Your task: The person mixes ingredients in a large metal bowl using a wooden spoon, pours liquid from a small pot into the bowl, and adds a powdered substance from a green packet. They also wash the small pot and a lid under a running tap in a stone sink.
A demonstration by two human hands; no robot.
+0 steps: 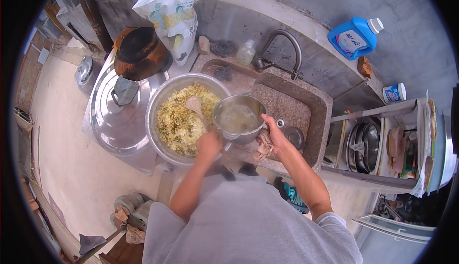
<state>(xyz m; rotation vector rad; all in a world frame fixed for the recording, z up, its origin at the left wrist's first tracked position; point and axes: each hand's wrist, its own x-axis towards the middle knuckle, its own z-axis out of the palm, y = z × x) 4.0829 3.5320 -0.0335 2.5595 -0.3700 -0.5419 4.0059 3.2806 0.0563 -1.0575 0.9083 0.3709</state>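
— What materials do we have here?

— We see a wide, shiny metal basin [152, 131] heaped with a crumbly food mix [177, 119] in yellow, green and white. The metal pot [245, 138] is round and dull grey, with cloudy liquid inside. The sink [323, 115] is speckled stone, thick-edged.

— And what lies in our grip?

— Our left grip [209, 143] is closed in a fist round the handle of a brownish spoon [194, 104], over the basin's near right rim; the spoon's rounded bowl rests on the mix, ahead and to the left. Our right grip [276, 137] is closed on the pot's right side, thumb at the rim, a crumpled tan cloth [264, 150] bunched against it. We cannot tell how the hidden fingers lie. The pot sits between our hands, just right of the basin.

— Do we spot any labels?

— Yes, we make out printed lettering on the blue jug [351, 38], the white-and-blue tub [394, 93] and the tall, glossy plastic bag [176, 20].
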